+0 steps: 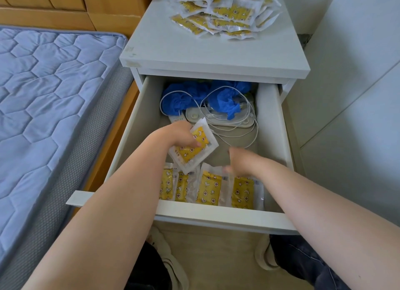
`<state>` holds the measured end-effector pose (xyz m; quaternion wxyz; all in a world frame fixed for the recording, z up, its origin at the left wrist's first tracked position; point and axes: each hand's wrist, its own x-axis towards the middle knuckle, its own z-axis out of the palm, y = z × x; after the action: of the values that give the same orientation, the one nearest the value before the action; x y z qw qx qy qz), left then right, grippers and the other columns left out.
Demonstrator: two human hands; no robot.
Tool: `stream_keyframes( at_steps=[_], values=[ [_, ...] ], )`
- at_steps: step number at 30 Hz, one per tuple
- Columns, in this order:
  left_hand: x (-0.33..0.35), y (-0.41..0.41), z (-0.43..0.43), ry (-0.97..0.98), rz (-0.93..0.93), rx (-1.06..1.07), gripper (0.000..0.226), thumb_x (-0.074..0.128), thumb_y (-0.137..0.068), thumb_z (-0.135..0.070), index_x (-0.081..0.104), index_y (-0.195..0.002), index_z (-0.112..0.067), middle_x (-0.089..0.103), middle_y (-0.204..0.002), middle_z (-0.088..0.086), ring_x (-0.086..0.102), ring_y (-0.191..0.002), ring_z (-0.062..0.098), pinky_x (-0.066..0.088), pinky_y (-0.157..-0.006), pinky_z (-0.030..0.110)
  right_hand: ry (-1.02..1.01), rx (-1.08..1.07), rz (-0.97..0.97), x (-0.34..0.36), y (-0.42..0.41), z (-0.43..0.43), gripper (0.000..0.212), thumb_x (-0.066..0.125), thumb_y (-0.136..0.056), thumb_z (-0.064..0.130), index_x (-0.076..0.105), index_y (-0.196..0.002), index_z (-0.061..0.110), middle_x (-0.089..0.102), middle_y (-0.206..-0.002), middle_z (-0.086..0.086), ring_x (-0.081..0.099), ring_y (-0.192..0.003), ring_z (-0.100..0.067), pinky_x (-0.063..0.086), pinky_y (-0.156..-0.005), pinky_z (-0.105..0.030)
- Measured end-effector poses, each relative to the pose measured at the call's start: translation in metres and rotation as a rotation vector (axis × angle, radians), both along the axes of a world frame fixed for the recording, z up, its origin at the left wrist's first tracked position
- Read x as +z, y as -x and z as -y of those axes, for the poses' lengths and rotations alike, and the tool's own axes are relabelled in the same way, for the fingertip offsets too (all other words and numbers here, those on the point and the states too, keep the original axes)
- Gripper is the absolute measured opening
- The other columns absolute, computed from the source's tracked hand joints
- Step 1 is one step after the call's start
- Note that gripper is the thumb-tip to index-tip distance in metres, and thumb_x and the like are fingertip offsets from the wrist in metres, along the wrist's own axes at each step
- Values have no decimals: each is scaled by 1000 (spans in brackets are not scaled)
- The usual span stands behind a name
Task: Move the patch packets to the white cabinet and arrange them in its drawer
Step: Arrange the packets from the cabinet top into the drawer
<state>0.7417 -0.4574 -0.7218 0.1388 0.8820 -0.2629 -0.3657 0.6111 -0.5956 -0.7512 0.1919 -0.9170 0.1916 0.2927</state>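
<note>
Your left hand (184, 136) holds a packet (193, 152); your right hand (241, 162) has loose fingers. Next, stand it in the drawer (216, 219) row (208, 188).

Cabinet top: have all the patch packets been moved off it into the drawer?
No, a heap of packets lies on the cabinet top.

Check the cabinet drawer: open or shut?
Open. The drawer is pulled well out from the white cabinet, with a row of packets visible inside.

Blue quilted mattress (43, 90); wooden bedframe (65, 8); white wall (357, 73)
</note>
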Motion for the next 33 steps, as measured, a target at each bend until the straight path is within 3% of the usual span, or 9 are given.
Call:
stream_keyframes(
  at_steps=[3,5,10,15,18,23,25,28,33],
  values=[
    [7,2,0,-1,-94,-109,38,67,-87,-36,59,-121,-21,68,-112,-1,66,-97,17,51,-93,39,-488,-417,321,10,-15,6,67,66,-85,14,34,-144,11,47,-141,-8,51,-122,-24,42,-101,-33],
    [11,4,-1,48,-138,-131,38,67,-86,-34,59,-122,-23,69,-111,-3,67,-97,16,51,-94,41,-651,-485,378,13,-17,9,61,71,-80,8,48,-136,9,59,-129,-8,58,-114,-22,43,-104,-39],
    [18,6,-2,136,-215,-122,41,73,-83,-25,58,-120,-22,69,-110,-4,68,-98,15,53,-91,38,-645,-501,430,11,-16,9,23,74,-79,14,72,-102,9,73,-96,-7,68,-92,-25,53,-90,-41],
    [28,-3,-16,122,-98,-36,24,72,-83,-22,64,-104,-14,69,-104,3,67,-92,16,54,-82,31,-689,-585,413,10,-18,6,12,69,-85,10,66,-96,11,70,-100,-12,67,-88,-24,58,-78,-40],
    [27,-10,-32,-52,-32,45,9,64,-87,-2,63,-92,-10,71,-94,11,69,-82,18,56,-71,28,-570,-545,367,9,-23,-2,27,68,-86,13,65,-111,3,67,-98,-12,57,-69,-15,45,-54,-23],
    [29,-20,-41,-128,185,119,33,55,-89,6,61,-121,-3,64,-116,16,61,-107,28,48,-94,35,-645,-513,220,4,-47,-34,36,67,-86,10,59,-117,-5,62,-119,-22,58,-86,-22,52,-81,-32],
    [29,-19,-41,-175,244,39,40,54,-89,5,60,-126,-9,59,-126,10,54,-117,25,42,-97,32,-589,-407,167,3,-57,-56,45,71,-84,19,58,-118,-7,63,-117,-22,60,-86,-24,54,-78,-33],
    [20,-20,-41,-272,120,-45,46,48,-90,6,58,-130,-15,56,-133,4,51,-123,22,40,-104,34,-563,-310,127,-6,-62,-85,56,72,-83,31,54,-120,-7,64,-102,-18,64,-75,-27,48,-49,-25],
    [2,-20,-37,-374,67,-86,46,58,-90,-6,56,-134,-19,58,-131,4,55,-117,24,44,-102,40,-391,-95,241,-16,-58,-83,31,67,-87,24,67,-110,4,69,-101,-10,63,-94,-25,48,-75,-29]
  ],
)
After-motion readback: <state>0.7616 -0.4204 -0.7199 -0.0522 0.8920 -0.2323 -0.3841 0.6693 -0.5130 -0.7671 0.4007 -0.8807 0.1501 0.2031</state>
